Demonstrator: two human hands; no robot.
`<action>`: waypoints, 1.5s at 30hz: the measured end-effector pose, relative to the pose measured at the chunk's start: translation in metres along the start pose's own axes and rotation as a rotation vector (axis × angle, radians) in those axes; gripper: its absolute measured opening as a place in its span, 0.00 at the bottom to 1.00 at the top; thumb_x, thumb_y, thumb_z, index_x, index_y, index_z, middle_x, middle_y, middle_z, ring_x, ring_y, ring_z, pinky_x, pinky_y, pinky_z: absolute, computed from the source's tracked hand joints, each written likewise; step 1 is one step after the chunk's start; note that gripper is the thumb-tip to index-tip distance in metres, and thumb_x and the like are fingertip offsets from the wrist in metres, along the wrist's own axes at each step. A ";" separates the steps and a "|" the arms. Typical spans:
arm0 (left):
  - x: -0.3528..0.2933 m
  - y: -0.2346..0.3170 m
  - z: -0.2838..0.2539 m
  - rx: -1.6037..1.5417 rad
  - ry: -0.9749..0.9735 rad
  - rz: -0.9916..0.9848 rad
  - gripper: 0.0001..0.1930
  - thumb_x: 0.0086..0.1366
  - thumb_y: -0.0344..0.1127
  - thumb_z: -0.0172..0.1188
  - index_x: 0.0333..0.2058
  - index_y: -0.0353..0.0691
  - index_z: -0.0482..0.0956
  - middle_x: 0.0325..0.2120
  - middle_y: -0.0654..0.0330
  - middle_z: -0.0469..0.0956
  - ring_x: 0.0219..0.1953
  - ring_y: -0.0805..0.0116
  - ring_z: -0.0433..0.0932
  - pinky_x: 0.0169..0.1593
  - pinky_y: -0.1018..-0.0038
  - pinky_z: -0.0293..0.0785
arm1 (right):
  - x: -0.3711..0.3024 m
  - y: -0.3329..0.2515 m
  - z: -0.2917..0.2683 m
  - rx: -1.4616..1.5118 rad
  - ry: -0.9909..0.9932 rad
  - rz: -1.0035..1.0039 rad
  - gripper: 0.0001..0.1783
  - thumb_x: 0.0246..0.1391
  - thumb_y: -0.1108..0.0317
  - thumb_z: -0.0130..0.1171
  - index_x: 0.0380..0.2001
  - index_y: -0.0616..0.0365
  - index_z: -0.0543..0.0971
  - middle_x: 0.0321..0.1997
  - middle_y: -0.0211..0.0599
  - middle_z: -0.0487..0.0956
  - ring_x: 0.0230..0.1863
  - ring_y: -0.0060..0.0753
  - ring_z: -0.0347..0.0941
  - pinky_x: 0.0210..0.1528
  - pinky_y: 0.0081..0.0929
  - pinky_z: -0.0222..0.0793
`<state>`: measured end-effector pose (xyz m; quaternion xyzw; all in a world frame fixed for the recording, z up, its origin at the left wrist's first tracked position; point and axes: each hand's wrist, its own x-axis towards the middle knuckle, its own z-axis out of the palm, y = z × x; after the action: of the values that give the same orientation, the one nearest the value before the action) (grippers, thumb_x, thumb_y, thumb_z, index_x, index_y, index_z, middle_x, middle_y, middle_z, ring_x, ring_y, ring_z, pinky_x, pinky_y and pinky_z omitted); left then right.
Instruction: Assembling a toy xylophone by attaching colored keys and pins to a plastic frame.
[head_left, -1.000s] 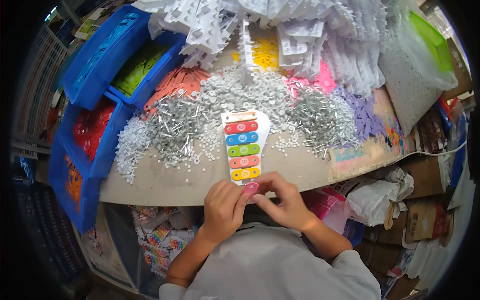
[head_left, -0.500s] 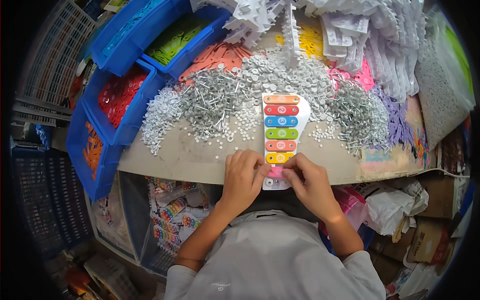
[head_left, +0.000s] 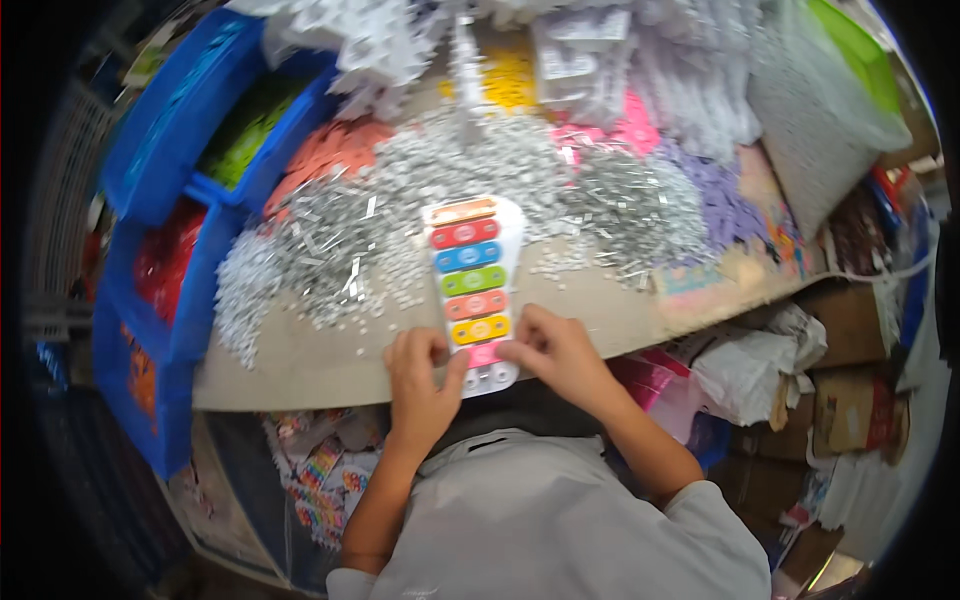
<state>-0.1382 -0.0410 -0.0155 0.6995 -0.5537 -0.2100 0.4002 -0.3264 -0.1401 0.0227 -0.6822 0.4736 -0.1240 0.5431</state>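
Lying side to side, the pink bar (head_left: 484, 355) sits on the near end of the long white board (head_left: 511, 232), just beside the yellow bar (head_left: 480, 329). The left hand (head_left: 420, 385) is at its left end, the right hand (head_left: 562, 358) at its right, both about as close. Fingers bend; I cannot tell if they pinch. The board points away from the table's (head_left: 310, 370) front edge.

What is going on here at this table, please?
A person's left hand and right hand are at opposite ends of a pink bar on a white board. Six other coloured bars already lie on it in a row; its nearest end is uncovered. Small metal pins lie heaped on the table.
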 end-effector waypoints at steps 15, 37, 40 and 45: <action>-0.031 -0.013 -0.004 -0.158 -0.045 0.020 0.28 0.54 0.41 0.78 0.44 0.38 0.69 0.35 0.59 0.68 0.39 0.61 0.67 0.47 0.67 0.67 | -0.001 0.157 -0.252 -0.657 1.104 0.056 0.11 0.62 0.66 0.61 0.37 0.65 0.82 0.34 0.48 0.83 0.34 0.44 0.80 0.39 0.37 0.74; -0.025 0.003 -0.015 -0.217 0.141 -0.045 0.11 0.66 0.28 0.62 0.46 0.35 0.78 0.32 0.57 0.74 0.36 0.63 0.74 0.46 0.68 0.69 | -0.027 0.050 -0.158 0.113 0.701 -0.133 0.04 0.63 0.72 0.60 0.38 0.61 0.79 0.30 0.23 0.75 0.31 0.16 0.68 0.35 0.17 0.64; -0.014 0.019 -0.015 -0.124 0.120 0.046 0.13 0.65 0.31 0.63 0.47 0.36 0.78 0.29 0.57 0.75 0.35 0.59 0.73 0.45 0.64 0.66 | -0.032 0.009 -0.081 0.139 0.371 -0.142 0.03 0.63 0.75 0.58 0.38 0.62 0.79 0.33 0.25 0.76 0.33 0.18 0.69 0.36 0.18 0.64; -0.015 0.009 -0.008 -0.106 0.096 -0.002 0.20 0.66 0.33 0.64 0.55 0.37 0.73 0.30 0.61 0.76 0.36 0.60 0.73 0.47 0.63 0.64 | -0.036 -0.025 -0.009 -0.069 0.077 -0.208 0.04 0.58 0.78 0.62 0.37 0.62 0.82 0.33 0.36 0.79 0.34 0.28 0.75 0.34 0.25 0.70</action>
<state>-0.1421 -0.0244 -0.0059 0.6871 -0.5213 -0.2056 0.4625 -0.3388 -0.1189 0.0598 -0.7406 0.4249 -0.1893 0.4848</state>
